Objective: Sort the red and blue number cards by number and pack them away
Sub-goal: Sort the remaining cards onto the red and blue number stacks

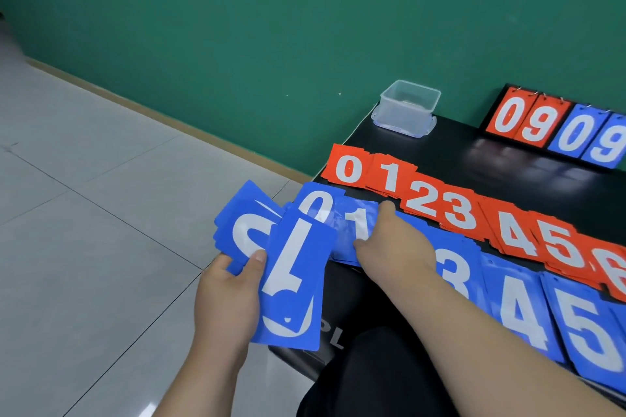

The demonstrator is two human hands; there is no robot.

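Left hand [230,294]: grips fanned blue cards [294,267] beyond the table's [457,145] left edge.
Right hand [393,240]: straight fingers press the blue 1 pile [352,223] near that edge.
Red piles [423,200]: row just behind.

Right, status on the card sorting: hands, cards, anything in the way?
Left hand holds fanned blue cards. Right hand flat on blue 1 pile. Red row laid out 0 to 6. Nothing blocking the piles.
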